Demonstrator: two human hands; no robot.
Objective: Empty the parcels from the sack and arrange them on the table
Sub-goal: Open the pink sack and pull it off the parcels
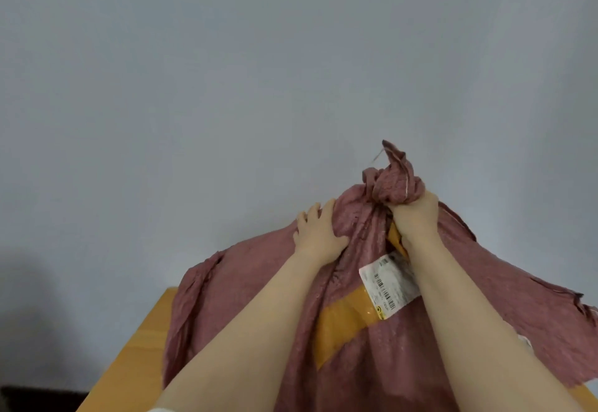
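Observation:
A dusty-pink woven sack point(239, 295) lies heaped over the wooden table point(142, 340). My right hand point(415, 217) grips the sack's bunched top corner and holds it raised. My left hand point(318, 233) rests on the sack's upper left side with its fingers spread over the fabric. Between my forearms a yellow parcel point(343, 324) with a white shipping label point(388, 285) shows against the sack. Any other parcels are hidden by the fabric.
A plain grey wall point(259, 71) fills the view behind the table. The table's left edge runs diagonally at the lower left, with dark floor point(35, 395) beyond it. The sack's frayed edge hangs out to the right.

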